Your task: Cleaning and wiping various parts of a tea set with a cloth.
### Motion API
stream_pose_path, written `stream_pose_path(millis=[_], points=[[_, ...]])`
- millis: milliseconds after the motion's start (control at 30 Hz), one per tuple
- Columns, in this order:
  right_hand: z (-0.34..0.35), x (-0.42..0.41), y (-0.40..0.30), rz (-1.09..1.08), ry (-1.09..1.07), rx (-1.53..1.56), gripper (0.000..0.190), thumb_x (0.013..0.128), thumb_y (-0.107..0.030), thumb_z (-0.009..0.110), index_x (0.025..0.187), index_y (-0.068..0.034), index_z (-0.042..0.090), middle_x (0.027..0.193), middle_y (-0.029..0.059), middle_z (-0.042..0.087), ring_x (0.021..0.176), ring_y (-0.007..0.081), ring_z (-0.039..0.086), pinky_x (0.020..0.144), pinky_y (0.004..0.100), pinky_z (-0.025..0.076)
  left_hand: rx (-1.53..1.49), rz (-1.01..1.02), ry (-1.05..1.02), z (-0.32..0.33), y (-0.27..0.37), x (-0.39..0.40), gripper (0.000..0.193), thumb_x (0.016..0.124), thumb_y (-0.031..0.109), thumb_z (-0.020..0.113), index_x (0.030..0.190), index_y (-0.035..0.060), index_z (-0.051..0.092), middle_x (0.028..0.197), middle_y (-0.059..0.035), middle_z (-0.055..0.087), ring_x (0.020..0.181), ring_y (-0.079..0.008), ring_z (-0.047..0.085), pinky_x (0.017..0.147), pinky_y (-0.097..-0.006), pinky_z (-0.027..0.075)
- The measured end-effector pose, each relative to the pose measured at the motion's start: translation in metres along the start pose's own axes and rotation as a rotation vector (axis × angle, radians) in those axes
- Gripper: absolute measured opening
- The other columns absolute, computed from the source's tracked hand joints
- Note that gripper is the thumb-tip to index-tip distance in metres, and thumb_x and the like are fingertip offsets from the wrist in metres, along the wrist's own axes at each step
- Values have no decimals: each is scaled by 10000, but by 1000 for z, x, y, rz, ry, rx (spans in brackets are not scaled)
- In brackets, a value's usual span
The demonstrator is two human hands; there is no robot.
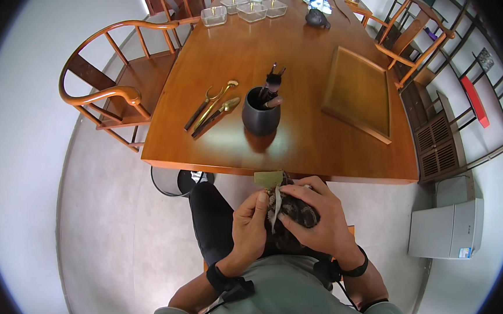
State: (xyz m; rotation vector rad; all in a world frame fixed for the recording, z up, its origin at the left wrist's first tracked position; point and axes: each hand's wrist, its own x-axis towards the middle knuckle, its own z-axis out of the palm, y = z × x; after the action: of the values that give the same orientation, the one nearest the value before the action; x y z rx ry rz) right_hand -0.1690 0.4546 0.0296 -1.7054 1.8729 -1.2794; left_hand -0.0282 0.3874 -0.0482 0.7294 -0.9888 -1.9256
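Close to my lap, my right hand [321, 211] grips a dark brown, textured fabric item [298, 209] with its fingers spread over the side. A pale strip [276, 205] runs along the near-left side of this item, between my two hands. My left hand [249, 222] has thumb and forefinger pinched together at the item's left edge; the exact spot between the fingertips is hidden. Just beyond those fingertips, a small olive-yellow card [268, 179] stands out against the table's front edge. What the item is, I cannot tell.
The wooden table [216, 155] bears a dark pot [261, 119] of brushes, several brass-headed tools [213, 107], a wooden tray [358, 92], lidded glass boxes [252, 11] and a dark figurine [317, 18]. A wooden armchair [136, 79] stands left. A waste bin [182, 181] is below.
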Motion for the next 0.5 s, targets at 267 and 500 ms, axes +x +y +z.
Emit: stream_pose_path(millis=[267, 500], points=[[4, 2, 3, 37, -14, -22, 489, 743, -68, 816, 1219, -53, 707, 1110, 148, 642, 1000, 313, 669, 878, 364, 545, 200, 132, -89, -7, -1, -6, 332, 1111, 97, 446, 1387, -43, 566, 1226, -65, 608, 1106, -116, 555, 981, -247, 433], [4, 2, 7, 26, -67, -61, 500, 741, -150, 826, 1228, -115, 718, 1108, 128, 639, 1011, 320, 668, 858, 400, 567, 198, 132, -116, -10, -3, 1, 329, 1098, 65, 458, 1393, -36, 562, 1194, -69, 577, 1094, -132, 541, 980, -233, 408]])
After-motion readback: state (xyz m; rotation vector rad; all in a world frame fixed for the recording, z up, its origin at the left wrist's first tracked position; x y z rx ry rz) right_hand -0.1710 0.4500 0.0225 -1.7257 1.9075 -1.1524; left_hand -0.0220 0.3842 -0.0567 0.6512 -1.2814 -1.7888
